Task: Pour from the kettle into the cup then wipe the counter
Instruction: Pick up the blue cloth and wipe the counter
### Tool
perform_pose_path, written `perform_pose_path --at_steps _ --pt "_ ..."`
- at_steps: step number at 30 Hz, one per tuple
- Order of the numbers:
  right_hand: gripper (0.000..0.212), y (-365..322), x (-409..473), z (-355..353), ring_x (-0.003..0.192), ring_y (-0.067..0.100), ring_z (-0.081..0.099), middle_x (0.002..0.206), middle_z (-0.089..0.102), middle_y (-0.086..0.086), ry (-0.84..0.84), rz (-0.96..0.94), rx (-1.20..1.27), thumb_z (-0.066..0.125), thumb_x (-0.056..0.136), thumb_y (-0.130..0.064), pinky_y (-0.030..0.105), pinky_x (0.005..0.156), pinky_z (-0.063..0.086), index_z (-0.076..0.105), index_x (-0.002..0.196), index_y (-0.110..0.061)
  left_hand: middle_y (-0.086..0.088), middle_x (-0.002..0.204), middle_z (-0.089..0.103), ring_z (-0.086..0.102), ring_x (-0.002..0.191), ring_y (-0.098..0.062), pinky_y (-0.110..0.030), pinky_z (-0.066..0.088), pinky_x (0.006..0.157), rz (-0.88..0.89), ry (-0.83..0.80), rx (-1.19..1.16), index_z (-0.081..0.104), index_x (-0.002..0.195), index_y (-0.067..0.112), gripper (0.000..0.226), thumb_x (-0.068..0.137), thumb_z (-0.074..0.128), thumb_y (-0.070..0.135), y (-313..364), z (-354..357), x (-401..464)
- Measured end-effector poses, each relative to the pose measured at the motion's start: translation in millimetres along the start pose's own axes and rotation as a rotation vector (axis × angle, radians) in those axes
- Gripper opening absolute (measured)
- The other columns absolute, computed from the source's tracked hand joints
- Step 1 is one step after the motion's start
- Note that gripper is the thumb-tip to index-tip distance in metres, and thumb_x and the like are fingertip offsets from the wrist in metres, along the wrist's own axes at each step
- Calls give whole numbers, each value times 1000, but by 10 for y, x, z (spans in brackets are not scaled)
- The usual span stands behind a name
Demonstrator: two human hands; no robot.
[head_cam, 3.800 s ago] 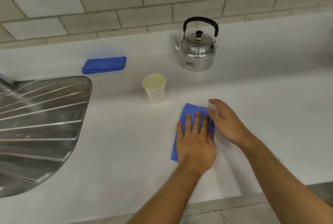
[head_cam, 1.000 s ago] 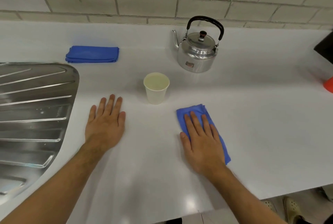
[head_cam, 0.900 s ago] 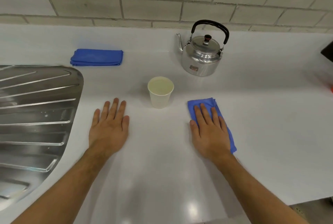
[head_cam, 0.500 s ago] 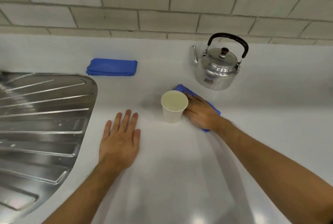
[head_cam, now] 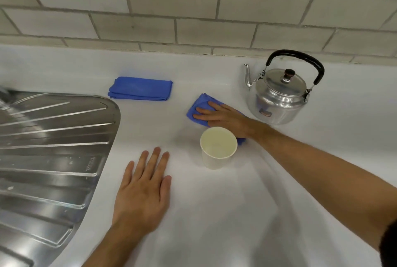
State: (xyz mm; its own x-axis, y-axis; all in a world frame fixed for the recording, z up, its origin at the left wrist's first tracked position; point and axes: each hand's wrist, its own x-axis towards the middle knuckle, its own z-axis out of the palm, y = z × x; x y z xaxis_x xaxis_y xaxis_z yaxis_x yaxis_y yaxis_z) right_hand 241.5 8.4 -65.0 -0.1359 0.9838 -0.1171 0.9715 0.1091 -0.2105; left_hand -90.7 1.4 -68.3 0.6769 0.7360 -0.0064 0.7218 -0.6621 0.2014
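Observation:
A white paper cup (head_cam: 218, 148) holding pale liquid stands upright in the middle of the white counter (head_cam: 236, 219). Behind it and to the right sits a shiny metal kettle (head_cam: 277, 97) with a black handle, spout pointing left. My right hand (head_cam: 225, 117) presses flat on a blue cloth (head_cam: 199, 103) just behind the cup, between the cup and the kettle, fingers pointing left. The hand covers most of the cloth. Left of the cup, my left hand (head_cam: 144, 191) lies flat on the counter with fingers spread and nothing in it.
A second blue cloth (head_cam: 140, 88), folded, lies at the back of the counter left of centre. A ribbed steel drainboard (head_cam: 49, 148) fills the left side. A tiled wall (head_cam: 193, 8) runs along the back.
My right hand has slid the blue cloth from the cup's right side around behind it, toward the left. The left hand has stayed flat on the counter.

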Motion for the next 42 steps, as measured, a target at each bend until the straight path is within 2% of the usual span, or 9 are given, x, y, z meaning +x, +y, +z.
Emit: perform_pose_path --at_steps 6,11,17,21,24,27,30,35,42 --pt "49 207 335 -85 149 23 17 160 24 -15 203 326 53 31 102 -30 42 117 20 28 149 -42 13 162 9 5 150 -12 -37 2 120 -16 -4 13 15 154 33 61 95 9 48 -12 17 1" --pt "54 96 556 -170 151 25 -1 163 5 -19 5 436 71 26 100 -42 43 119 5 10 151 -47 10 161 17 14 149 -15 -39 7 119 -18 -15 31 23 153 30 60 96 16 45 1 6 4" --pt "60 -300 478 -461 150 12 -11 162 -5 -19 -208 450 615 27 93 -71 42 120 -9 14 149 -54 11 162 9 7 150 -14 -37 1 120 -22 5 18 15 154 32 62 95 8 47 6 8 1" --pt "60 -551 433 -594 142 12 31 152 35 -10 -230 580 776 43 86 -74 31 115 11 48 138 -43 11 163 6 4 150 -14 -37 0 121 -12 8 -15 14 154 33 63 93 5 48 10 -13 -8" --pt "36 -552 376 -731 103 7 62 105 61 -5 -171 612 947 57 87 -60 29 105 36 67 95 -27 13 162 16 10 149 -11 -34 3 119 -29 13 -108 25 152 36 57 96 21 47 -6 -60 12" --pt "27 -531 207 -762 111 12 55 115 58 -6 -9 602 813 48 100 -21 28 103 38 67 119 -18 6 143 49 42 130 -19 -36 27 104 -128 76 -307 58 129 31 40 93 43 39 22 -213 308" --pt "39 -450 -192 -655 105 17 57 114 64 1 240 644 783 43 92 8 25 86 44 69 111 -13 -5 130 58 53 115 -26 -36 39 94 -104 117 -349 63 122 20 34 93 48 29 183 -364 869" --pt "40 -516 -1001 -297 108 20 58 119 60 -1 524 891 581 46 89 2 20 80 43 66 117 -18 -9 151 39 33 138 -29 -40 31 110 103 0 -263 41 143 14 55 97 40 42 643 -289 1739" --pt "69 -761 -1110 221 148 32 9 164 6 9 150 949 227 36 98 -49 45 117 18 12 153 -16 -4 164 -12 -16 148 -30 -47 -8 119 147 -209 -68 0 156 24 91 85 25 76 779 87 2203"
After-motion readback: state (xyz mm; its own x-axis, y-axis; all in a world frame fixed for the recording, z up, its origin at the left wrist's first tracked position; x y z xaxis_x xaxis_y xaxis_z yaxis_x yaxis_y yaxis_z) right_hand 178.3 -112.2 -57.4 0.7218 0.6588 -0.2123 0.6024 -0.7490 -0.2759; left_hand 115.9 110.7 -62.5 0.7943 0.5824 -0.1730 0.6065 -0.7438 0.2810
